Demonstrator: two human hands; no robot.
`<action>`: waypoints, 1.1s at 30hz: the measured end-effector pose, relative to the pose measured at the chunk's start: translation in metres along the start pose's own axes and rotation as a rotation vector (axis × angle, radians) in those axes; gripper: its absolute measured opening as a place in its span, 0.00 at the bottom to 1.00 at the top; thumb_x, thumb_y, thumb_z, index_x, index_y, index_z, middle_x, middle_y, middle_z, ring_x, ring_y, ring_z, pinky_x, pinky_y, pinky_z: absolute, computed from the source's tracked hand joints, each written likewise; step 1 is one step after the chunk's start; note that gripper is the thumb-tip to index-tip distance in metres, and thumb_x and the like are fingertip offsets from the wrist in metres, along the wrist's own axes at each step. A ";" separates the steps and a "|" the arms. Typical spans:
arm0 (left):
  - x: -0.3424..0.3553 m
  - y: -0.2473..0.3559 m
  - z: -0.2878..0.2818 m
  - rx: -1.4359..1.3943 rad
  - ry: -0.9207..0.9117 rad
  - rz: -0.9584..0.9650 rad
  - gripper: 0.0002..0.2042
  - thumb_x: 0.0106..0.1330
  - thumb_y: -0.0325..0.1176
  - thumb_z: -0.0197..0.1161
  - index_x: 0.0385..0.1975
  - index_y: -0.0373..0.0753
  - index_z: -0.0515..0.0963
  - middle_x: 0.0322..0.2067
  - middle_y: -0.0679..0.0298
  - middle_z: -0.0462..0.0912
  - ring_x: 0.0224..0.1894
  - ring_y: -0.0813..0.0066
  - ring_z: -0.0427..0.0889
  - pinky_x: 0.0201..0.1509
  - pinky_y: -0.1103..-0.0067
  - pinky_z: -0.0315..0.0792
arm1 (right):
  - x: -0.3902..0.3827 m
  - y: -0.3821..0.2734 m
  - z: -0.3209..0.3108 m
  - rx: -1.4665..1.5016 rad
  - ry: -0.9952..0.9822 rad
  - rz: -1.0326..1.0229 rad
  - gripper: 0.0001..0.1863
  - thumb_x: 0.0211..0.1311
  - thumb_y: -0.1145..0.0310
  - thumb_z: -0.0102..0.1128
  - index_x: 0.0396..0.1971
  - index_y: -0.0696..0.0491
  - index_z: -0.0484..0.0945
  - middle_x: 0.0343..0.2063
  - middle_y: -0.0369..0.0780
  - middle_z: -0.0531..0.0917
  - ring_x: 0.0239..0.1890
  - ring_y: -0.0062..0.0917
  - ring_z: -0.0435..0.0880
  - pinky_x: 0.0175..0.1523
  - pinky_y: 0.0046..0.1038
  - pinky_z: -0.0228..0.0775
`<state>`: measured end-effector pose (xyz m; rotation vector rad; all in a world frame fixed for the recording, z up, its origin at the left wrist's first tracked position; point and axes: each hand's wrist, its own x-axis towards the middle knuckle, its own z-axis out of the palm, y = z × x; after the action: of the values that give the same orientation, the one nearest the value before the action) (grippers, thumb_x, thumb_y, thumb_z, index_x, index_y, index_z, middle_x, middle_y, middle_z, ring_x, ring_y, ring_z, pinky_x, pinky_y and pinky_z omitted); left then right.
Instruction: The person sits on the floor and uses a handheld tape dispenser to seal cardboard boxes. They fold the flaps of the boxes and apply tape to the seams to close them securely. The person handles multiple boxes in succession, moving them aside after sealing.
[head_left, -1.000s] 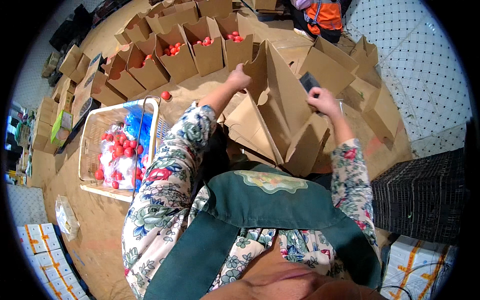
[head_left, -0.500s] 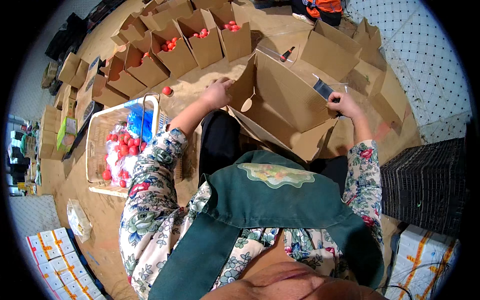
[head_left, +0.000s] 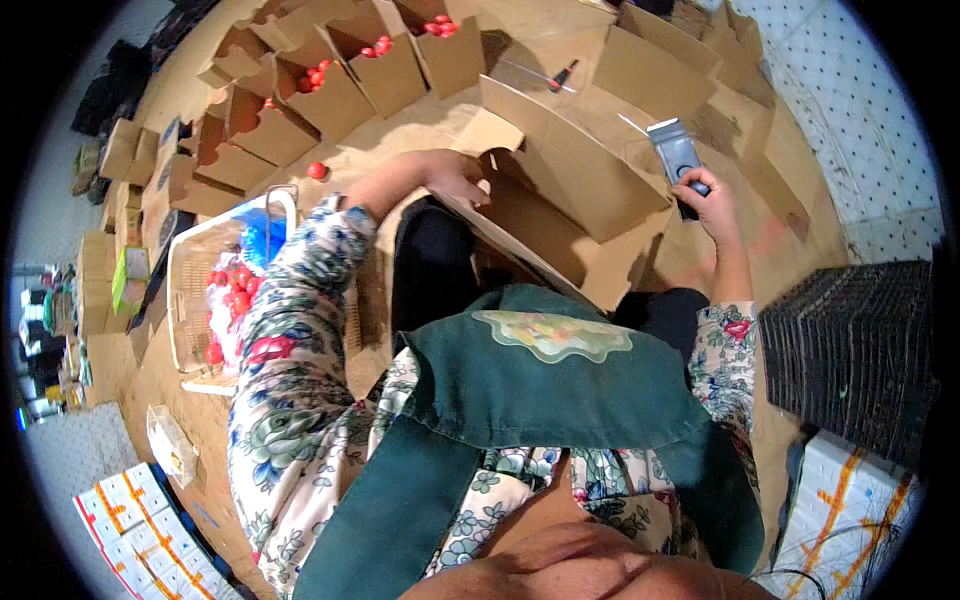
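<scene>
An open cardboard box [head_left: 585, 165] lies tilted between my knees, its hollow facing up. My left hand [head_left: 458, 178] has its fingers curled over the near wall's edge at the box's left end, beside an outspread flap [head_left: 490, 133]. Beyond the right end, my right hand [head_left: 708, 200] grips a tape dispenser [head_left: 676, 150] by its dark handle. The dispenser's grey body and pale front edge point away from me, clear of the box. Part of the handle is hidden in my palm.
Cardboard cartons [head_left: 378, 75], some with red tomatoes, curve along the far left. A cream basket [head_left: 190, 315] holds more tomatoes beside my left arm. One loose tomato [head_left: 317, 171] and a red-and-black tool [head_left: 563, 76] lie on the floor. Black crates [head_left: 850, 350] stand right.
My left hand has shifted from the raised left flap to the near wall; that flap now lies outward. My right hand has lifted the dispenser away from the box, turning its grey body into view.
</scene>
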<state>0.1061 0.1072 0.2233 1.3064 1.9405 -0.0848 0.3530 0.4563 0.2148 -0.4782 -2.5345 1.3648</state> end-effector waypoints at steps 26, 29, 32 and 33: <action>-0.017 -0.022 0.011 -0.088 -0.179 0.121 0.53 0.40 0.64 0.66 0.63 0.37 0.53 0.65 0.49 0.46 0.67 0.53 0.44 0.68 0.63 0.44 | -0.039 -0.052 0.166 0.270 0.067 -0.182 0.23 0.49 0.70 0.65 0.46 0.55 0.68 0.22 0.33 0.75 0.24 0.13 0.71 0.30 0.18 0.65; -0.019 -0.017 0.009 -0.129 -0.177 0.090 0.51 0.40 0.62 0.68 0.63 0.39 0.54 0.64 0.50 0.48 0.66 0.53 0.48 0.67 0.62 0.47 | -0.033 -0.055 0.177 0.168 0.083 -0.140 0.24 0.46 0.64 0.67 0.44 0.52 0.70 0.21 0.38 0.76 0.24 0.21 0.74 0.32 0.25 0.68; -0.019 -0.026 0.010 -0.155 -0.175 0.072 0.51 0.40 0.62 0.67 0.62 0.37 0.56 0.63 0.50 0.51 0.65 0.54 0.51 0.67 0.64 0.48 | -0.033 -0.067 0.178 0.246 0.052 -0.157 0.23 0.47 0.69 0.67 0.44 0.54 0.70 0.19 0.32 0.73 0.22 0.13 0.69 0.29 0.19 0.64; -0.015 -0.032 0.016 -0.135 -0.168 0.072 0.50 0.40 0.62 0.67 0.61 0.37 0.56 0.63 0.50 0.52 0.65 0.54 0.52 0.67 0.64 0.49 | -0.035 -0.066 0.177 0.215 0.045 -0.163 0.22 0.47 0.69 0.67 0.44 0.54 0.70 0.21 0.32 0.74 0.23 0.13 0.69 0.29 0.20 0.65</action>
<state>0.0911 0.0733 0.2108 1.2381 1.7253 -0.0261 0.3132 0.2731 0.1722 -0.2528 -2.3000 1.5224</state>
